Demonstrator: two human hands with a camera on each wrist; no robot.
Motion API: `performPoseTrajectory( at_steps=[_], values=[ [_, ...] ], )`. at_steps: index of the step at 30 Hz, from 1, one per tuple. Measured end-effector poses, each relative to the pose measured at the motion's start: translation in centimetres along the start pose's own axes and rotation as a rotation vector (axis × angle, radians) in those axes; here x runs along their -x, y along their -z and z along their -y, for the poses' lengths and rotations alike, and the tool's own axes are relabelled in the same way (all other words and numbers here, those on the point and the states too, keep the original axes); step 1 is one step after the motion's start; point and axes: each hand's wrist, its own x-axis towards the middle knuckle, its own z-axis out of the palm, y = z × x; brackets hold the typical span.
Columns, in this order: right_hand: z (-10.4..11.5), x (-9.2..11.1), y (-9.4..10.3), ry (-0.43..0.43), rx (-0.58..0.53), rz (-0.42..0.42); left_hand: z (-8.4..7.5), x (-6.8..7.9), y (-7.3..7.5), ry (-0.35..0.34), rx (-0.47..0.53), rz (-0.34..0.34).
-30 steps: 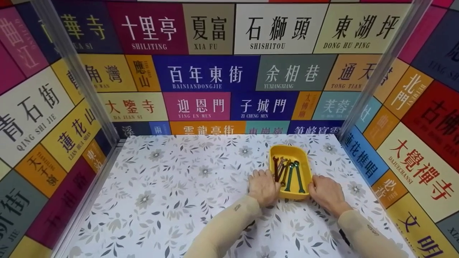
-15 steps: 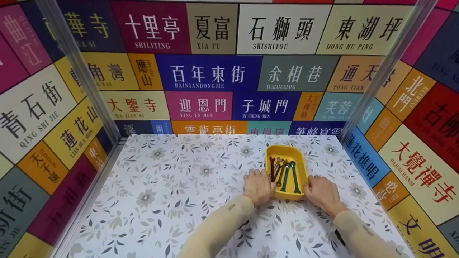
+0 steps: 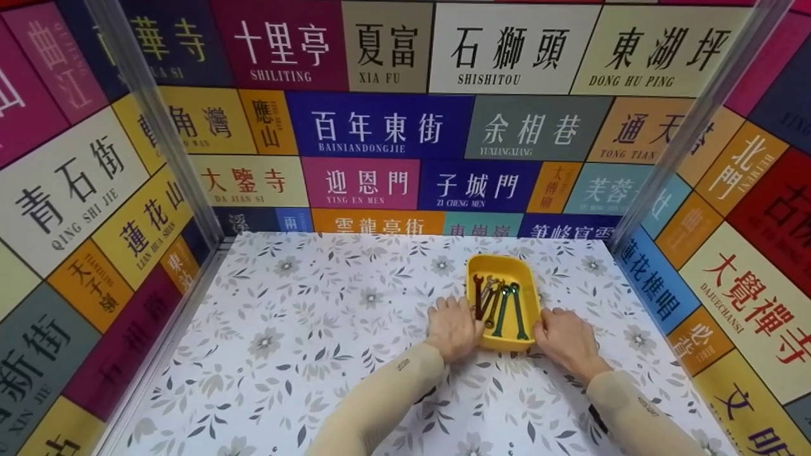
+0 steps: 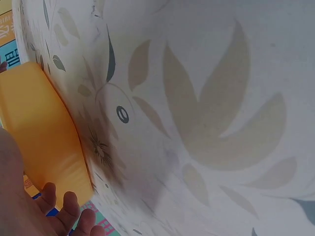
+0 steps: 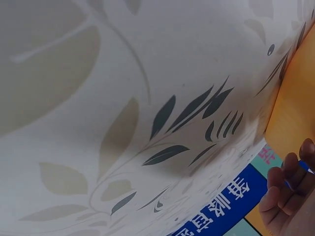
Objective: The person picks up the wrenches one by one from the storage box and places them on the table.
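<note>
A yellow plastic tray (image 3: 535, 303) sits on the patterned tabletop, slightly right of centre. Inside it lie several small wrenches: a dark red one (image 3: 478, 297), a bronze one (image 3: 491, 309) and green ones (image 3: 518, 313) among them. My left hand (image 3: 453, 329) holds the tray at its near left side, thumb at the rim and fingers outside. At the near right side my right hand (image 3: 567, 339) grips the rim with curled fingers. Both wrist views show fingers close against the tray's outer wall (image 4: 44, 128), the right hand's fingers (image 5: 290, 169) bent.
A white tabletop (image 3: 317, 354) with a grey leaf and flower print spreads under the tray. Colourful panels with lettering form the back wall (image 3: 380, 126) and both sides. Clear corner strips (image 3: 671, 133) stand where the panels meet.
The tray with its wrenches has slid a little left across the tabletop, both hands moving with it. The head view has also shifted slightly.
</note>
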Motion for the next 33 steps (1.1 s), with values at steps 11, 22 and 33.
performPoseTrajectory(
  at_steps=[11, 22, 33],
  values=[
    [0.8, -0.3, -0.5, 0.011, -0.001, -0.002, 0.9, 0.7, 0.2, 0.003, -0.006, -0.003],
    [1.7, -0.8, -0.5, 0.045, 0.022, -0.018, 2.0, 1.0, 0.7, 0.002, -0.001, -0.009],
    [2.8, -1.2, -0.8, 0.054, 0.007, -0.001, 3.1, 1.5, 0.8, 0.003, -0.012, -0.015]
  ],
)
